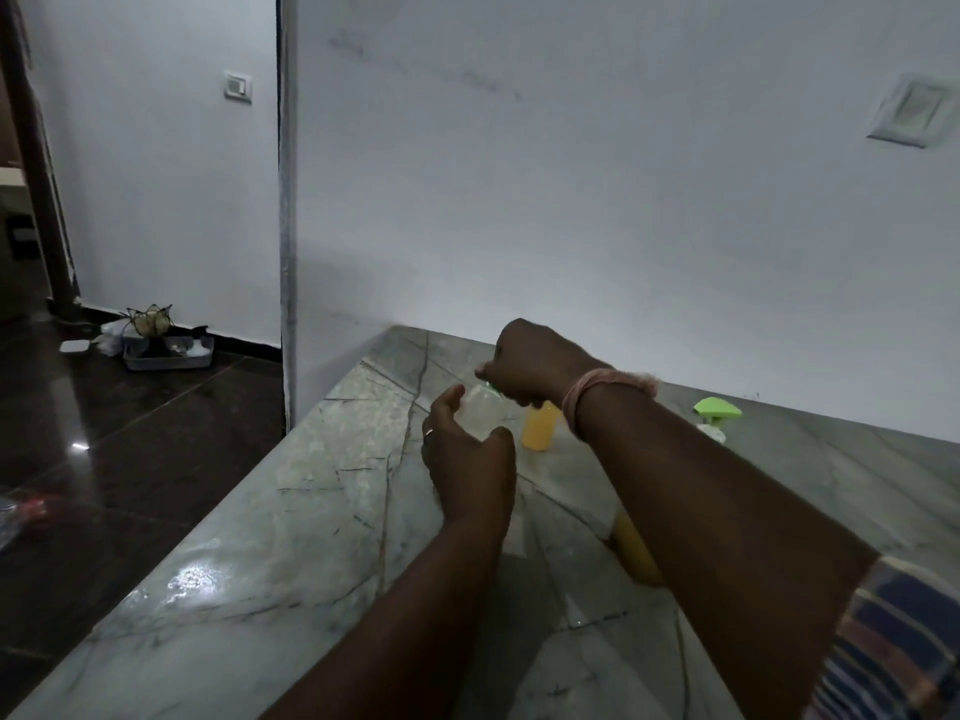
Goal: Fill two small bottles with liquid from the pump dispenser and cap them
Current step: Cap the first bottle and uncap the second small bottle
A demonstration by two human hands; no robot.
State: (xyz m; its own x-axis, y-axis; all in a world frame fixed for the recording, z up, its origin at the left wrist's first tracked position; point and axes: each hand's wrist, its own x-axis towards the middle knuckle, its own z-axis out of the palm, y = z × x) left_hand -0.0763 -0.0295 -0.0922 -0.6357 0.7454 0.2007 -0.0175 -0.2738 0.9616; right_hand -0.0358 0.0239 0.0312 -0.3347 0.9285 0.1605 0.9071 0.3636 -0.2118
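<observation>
My left hand [465, 449] is cupped round a small clear bottle [479, 412], which is faint and blurred, just above the marble counter [291, 537]. Directly over the bottle's mouth, my right hand [535, 363] pinches a small green piece [492, 388] that looks like a cap. Behind them stands a small bottle of yellow liquid [540, 427], its top hidden by my right wrist. A second yellow object [635, 556] lies on the counter, mostly covered by my right forearm. The pump dispenser with a green head [717, 406] stands at the right, close to the wall.
The counter's left edge drops to a dark glossy floor [130, 459]. A white wall [623, 200] runs along the counter's back. A grey tray with odds and ends [166, 353] sits on the floor far left.
</observation>
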